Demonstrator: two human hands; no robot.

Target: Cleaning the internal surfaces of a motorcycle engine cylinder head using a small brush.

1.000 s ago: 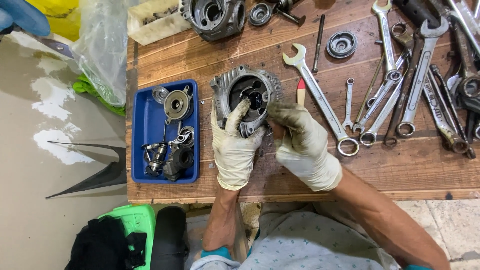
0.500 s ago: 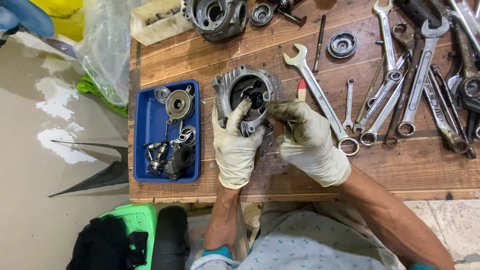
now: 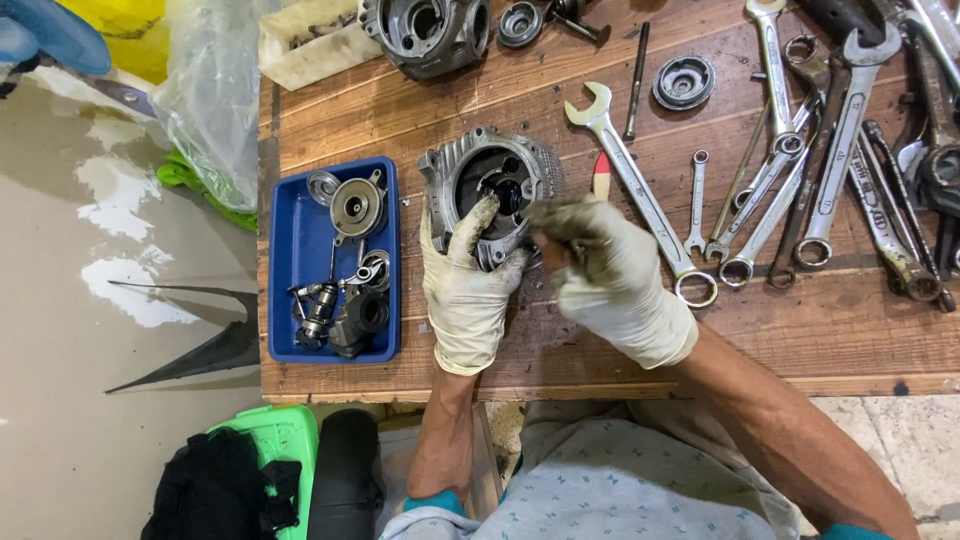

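Observation:
A grey metal engine housing (image 3: pixel 490 170) with a round opening lies on the wooden workbench (image 3: pixel 600 330). My left hand (image 3: pixel 468 280), in a dirty white glove, rests on the housing's lower left edge with one finger reaching into the opening. My right hand (image 3: pixel 610 275), also gloved, is at the housing's right side with fingers curled; whether it pinches a small part is hidden.
A blue tray (image 3: pixel 290 250) with several small engine parts sits left of the housing. Several spanners (image 3: pixel 640 190) spread over the bench to the right. Another housing (image 3: pixel 425 35) and a round cover (image 3: pixel 684 82) lie at the back. A plastic bag (image 3: pixel 215 90) hangs off the left edge.
My right hand has shifted slightly right and lifted from the housing's rim. My left hand has stayed on the housing.

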